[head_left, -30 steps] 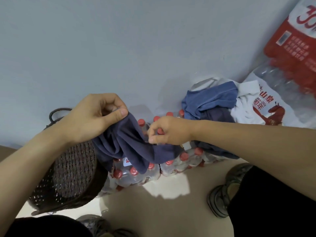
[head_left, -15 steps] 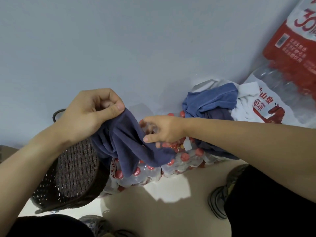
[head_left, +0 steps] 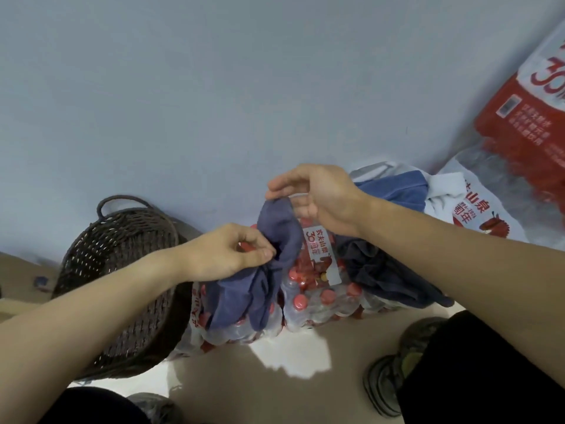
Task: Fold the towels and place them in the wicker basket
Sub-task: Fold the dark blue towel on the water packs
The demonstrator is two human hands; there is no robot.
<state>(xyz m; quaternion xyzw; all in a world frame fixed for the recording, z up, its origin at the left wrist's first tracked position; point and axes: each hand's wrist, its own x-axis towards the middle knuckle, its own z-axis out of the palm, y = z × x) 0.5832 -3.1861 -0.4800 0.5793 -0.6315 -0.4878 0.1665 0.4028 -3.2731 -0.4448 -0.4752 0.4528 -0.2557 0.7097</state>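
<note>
Towel (head_left: pixel 276 240) hangs between both hands — right (head_left: pixel 318 197) pinching above, left (head_left: pixel 226 255) below.

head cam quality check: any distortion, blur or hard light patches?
Head view: wide-angle bend, the pale blue wall and red-printed water pack tilt toward the right edge. Detail is soft; the print there is unreadable. One hard bright patch lies on the beige floor. Both hands and the dark blue towel stay evenly lit, no glare.

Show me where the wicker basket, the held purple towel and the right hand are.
wicker basket (head_left: pixel 122 255): head view, inner woven wall.
purple towel (head_left: pixel 276 237): head view, bunched upper part between the hands.
right hand (head_left: pixel 324 194): head view, back of the hand.
</note>
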